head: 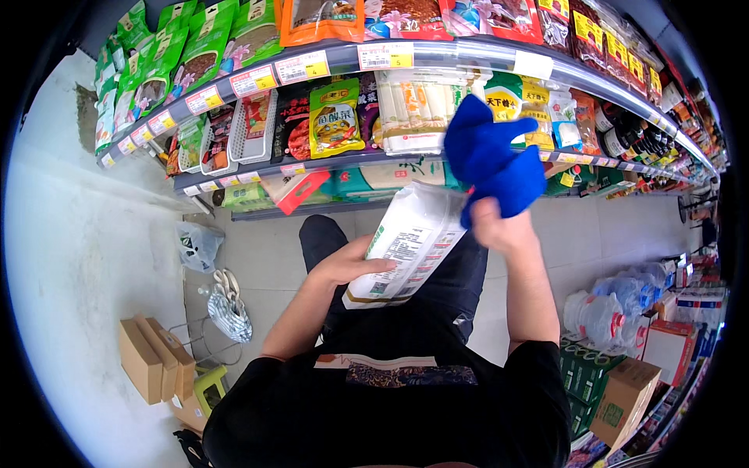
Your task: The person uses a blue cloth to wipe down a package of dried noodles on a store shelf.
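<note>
My left hand [350, 263] grips a white packet [409, 245] by its lower left side, thumb across its printed back. The packet is tilted in front of my knees, its top end toward the shelf. In my right hand [500, 231] is a bunched blue cloth [494, 155], raised just beyond the packet's upper right corner. Part of the cloth overlaps that corner; whether it touches cannot be told. Behind the cloth, a row of similar white packets [409, 114] stands on the middle shelf.
Green spice pouches [205, 44] hang over the upper shelf's price-label edge [310, 65]. White plastic baskets [251, 126] and a yellow-green packet [335, 120] sit left on the middle shelf. Cardboard boxes [143, 360] and a plastic bag [199, 245] are at left; water jugs [594, 316] and cartons [625, 401] at right.
</note>
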{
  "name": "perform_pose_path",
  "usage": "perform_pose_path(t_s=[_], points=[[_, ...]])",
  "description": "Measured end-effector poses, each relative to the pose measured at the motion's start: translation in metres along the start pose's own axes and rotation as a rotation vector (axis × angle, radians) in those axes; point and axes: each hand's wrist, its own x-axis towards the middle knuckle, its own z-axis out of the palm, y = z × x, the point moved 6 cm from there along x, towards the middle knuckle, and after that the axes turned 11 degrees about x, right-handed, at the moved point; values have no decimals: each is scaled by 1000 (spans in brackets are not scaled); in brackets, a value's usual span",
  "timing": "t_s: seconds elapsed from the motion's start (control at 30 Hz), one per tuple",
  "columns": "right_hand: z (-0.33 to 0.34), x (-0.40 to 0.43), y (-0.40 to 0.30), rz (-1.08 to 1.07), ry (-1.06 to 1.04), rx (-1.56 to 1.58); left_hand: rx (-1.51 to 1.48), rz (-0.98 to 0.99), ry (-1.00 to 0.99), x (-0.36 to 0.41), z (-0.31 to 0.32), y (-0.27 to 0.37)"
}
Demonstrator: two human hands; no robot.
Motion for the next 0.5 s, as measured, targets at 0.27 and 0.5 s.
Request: perform_pose_path(t_s=[0.27,0.5], points=[[65,-3,12,110,-301,-217,125,14,-19,1,10,4],[47,10,29,213,52,-174,75,34,-26,6,13,15]])
